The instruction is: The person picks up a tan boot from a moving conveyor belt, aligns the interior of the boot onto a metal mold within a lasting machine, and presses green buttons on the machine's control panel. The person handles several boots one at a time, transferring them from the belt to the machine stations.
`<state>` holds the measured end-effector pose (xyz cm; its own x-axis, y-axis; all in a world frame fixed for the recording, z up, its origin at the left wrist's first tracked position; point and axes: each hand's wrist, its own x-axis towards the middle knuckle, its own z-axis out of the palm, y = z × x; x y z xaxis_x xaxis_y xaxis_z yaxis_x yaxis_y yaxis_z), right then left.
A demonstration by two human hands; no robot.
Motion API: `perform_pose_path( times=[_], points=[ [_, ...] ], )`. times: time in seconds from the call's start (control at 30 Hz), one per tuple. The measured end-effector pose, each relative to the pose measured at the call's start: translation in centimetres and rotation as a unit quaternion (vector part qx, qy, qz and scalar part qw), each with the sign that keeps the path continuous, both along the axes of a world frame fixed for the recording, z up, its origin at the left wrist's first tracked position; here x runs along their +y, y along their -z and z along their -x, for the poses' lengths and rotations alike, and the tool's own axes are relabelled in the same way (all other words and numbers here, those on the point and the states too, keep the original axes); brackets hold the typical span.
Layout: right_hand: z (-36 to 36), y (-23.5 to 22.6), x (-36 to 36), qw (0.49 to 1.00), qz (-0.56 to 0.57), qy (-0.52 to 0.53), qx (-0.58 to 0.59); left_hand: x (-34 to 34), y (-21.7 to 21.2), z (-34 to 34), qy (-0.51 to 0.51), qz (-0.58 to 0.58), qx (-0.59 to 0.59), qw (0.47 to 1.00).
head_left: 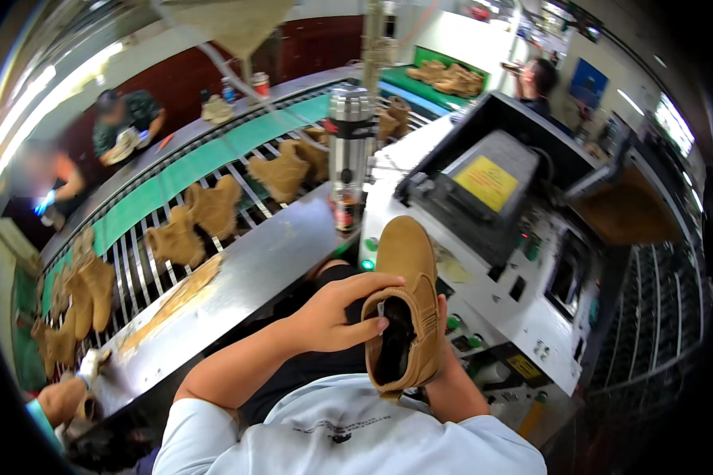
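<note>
A tan ankle boot (406,252) is held up in front of my chest, its toe pointing away from me and its dark lining showing through the opening. My left hand (342,313) pinches the left rim of that opening, thumb inside and fingers along the outside; a small pale tab shows near the thumb tip. My right hand (450,360) supports the boot from its right side and underneath, with most of its fingers hidden behind it. Just beyond the boot stands a white machine (380,202) with green buttons.
Left of me, a metal ledge (293,237) borders a roller conveyor (146,257) carrying several tan boots (214,206). A steel flask (350,134) stands on the ledge. The machine's dark lid (634,194) is raised at right. Co-workers (131,119) sit across the conveyor; another person's hand (63,400) is at lower left.
</note>
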<state>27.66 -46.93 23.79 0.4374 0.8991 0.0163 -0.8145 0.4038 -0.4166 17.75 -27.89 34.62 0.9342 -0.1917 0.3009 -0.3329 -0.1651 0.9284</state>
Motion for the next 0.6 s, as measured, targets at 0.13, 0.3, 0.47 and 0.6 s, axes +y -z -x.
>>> perform_pose_path(
  times=[0.13,0.3,0.47,0.6],
  points=[
    [-0.5,1.5,-6.7,0.987,0.055,0.13,-0.082,-2.4,4.4,-3.0,0.088,0.127,0.036,0.987],
    [-3.3,2.0,-19.7,0.935,0.17,0.309,-0.025,-5.1,17.1,-7.0,-0.04,0.014,0.168,0.985],
    [-12.1,-6.8,-28.5,0.573,0.422,0.622,-0.327,-4.7,28.0,-9.0,-0.185,-0.18,0.094,0.962],
    [-21.6,-11.2,-35.1,0.42,0.577,0.602,-0.359,-5.7,27.8,-10.9,-0.191,-0.173,0.106,0.96]
  ],
)
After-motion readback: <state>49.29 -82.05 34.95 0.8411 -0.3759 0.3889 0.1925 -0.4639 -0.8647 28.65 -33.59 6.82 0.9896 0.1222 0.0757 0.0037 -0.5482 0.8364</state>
